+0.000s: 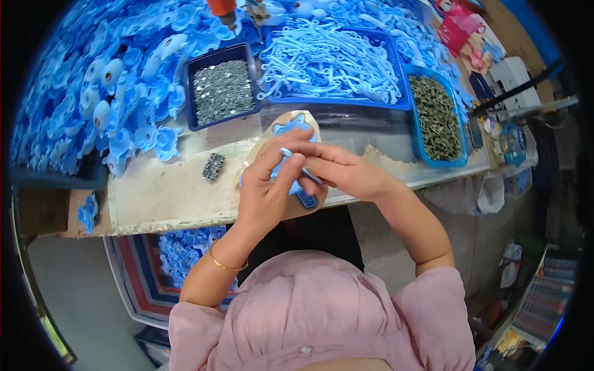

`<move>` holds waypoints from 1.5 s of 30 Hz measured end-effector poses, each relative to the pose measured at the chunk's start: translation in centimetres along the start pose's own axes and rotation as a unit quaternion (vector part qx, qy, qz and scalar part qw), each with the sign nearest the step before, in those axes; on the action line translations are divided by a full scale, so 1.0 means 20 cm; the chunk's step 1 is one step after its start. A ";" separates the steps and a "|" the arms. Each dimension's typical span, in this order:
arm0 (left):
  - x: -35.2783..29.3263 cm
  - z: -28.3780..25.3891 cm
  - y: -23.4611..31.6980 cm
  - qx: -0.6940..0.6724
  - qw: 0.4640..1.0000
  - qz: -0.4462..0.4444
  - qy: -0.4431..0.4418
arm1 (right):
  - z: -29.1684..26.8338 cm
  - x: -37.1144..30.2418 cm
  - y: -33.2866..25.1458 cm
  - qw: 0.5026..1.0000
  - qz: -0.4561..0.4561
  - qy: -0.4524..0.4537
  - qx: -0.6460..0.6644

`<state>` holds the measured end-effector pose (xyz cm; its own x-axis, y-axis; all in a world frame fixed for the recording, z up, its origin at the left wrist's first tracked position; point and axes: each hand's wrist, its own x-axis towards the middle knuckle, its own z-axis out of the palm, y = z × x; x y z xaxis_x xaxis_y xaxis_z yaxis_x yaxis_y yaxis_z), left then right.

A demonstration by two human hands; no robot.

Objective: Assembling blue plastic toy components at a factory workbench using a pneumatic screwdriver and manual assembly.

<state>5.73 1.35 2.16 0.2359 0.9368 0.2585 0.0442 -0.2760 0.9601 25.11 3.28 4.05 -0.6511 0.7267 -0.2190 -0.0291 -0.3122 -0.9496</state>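
A tan holding block [314, 128] stands at the table's front edge, with a blue plastic toy shell [303, 196] lying in it. Above the shell my two hands meet. Between thumb and fingers my left hand [267, 179] pinches a small light-blue plastic link [286, 152] with a round end. From the other side my right hand [346, 170] closes its fingers on the link, whose pale shaft shows below them. My fingers hide its middle and much of the shell. Left of the block lies a small pile of metal screws [213, 167].
Behind the hands stand a dark blue bin [189, 93] of small metal parts, a blue tray [365, 104] of light-blue links and a blue basin [450, 163] of screws. Blue shells [133, 80] heap up at left. An orange-handled power driver [223, 9] hangs above.
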 end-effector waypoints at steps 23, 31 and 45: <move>-0.09 -0.09 0.06 -0.126 0.966 -0.222 -0.045 | -0.99 -0.63 -0.05 0.782 0.011 0.432 -0.449; -0.11 -0.11 0.05 -0.095 0.969 -0.221 -0.064 | -0.84 -0.54 -0.10 0.845 -0.076 0.382 -0.366; -0.14 -0.07 0.00 -0.074 0.982 -0.165 -0.060 | 0.00 -0.01 0.00 0.973 -0.013 0.100 -0.210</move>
<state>3.75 -0.95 1.55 0.3463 0.9352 -0.0746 -0.0029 0.0806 0.9967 25.21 3.21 4.15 -0.4932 0.8484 -0.1923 0.2952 -0.0447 -0.9544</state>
